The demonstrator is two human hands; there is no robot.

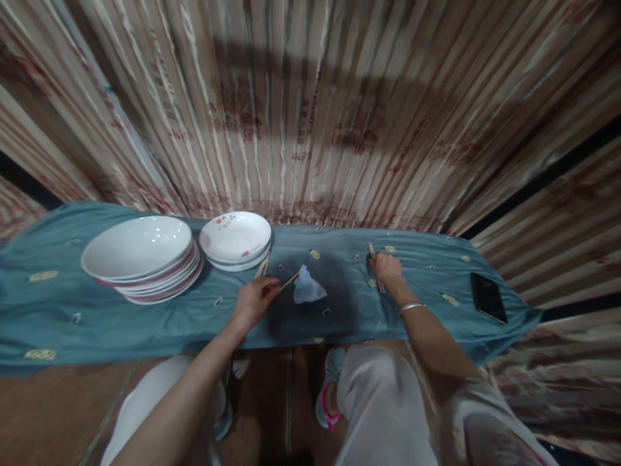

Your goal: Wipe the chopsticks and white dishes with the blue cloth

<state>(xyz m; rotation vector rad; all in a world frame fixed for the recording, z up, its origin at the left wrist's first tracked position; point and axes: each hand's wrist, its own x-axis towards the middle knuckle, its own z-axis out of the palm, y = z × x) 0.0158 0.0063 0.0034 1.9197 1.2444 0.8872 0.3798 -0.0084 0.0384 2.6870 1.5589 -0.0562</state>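
My left hand [254, 300] pinches a thin chopstick [290, 281] that slants to the right, its far tip at a crumpled pale cloth [308, 287]. Just beyond that hand, more chopsticks [262, 266] lie beside the stack of plates; whether the fingers touch them I cannot tell. Farther right, my right hand [387, 266], with a bracelet at the wrist, is closed around chopsticks [381, 287] at the tabletop. Their ends show above and below the fingers, and their exact number is hidden.
A blue-green patterned cloth [339, 327] covers the narrow table. On the left stand a stack of large white bowls [138, 249] and a stack of flowered plates [235, 236]. A black phone [488, 296] lies near the right end. A pleated curtain [301, 116] hangs behind.
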